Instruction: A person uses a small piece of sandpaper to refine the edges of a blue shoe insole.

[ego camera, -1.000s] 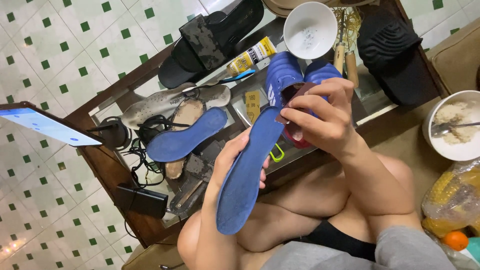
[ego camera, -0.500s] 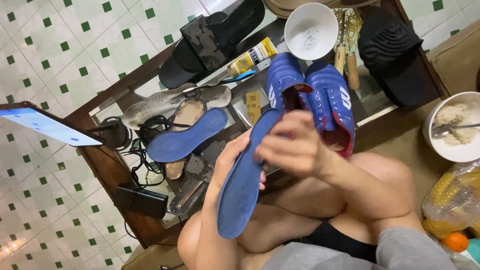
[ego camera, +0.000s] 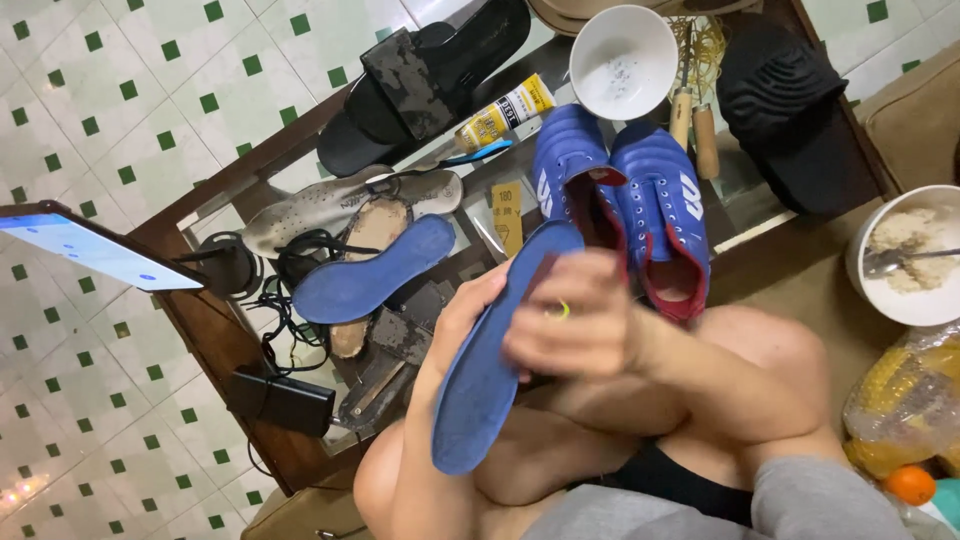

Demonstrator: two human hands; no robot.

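My left hand holds a long blue insole from beneath, tilted over my knees. My right hand is blurred and lies across the insole's upper half with its fingers curled on it; a small yellow-green spot shows at the fingers. Just beyond the hands, a pair of blue shoes with red lining stands on the low wooden glass-topped table. A second blue insole lies flat on the table to the left.
On the table are a pale worn insole, a yellow tube, a white bowl, black slides and cables with a black adapter. A lit screen stands left. A bowl of food sits right.
My right hand has let go of the blue shoe and come down onto the insole. The shoes now stand uncovered. The left hand and insole have barely moved.
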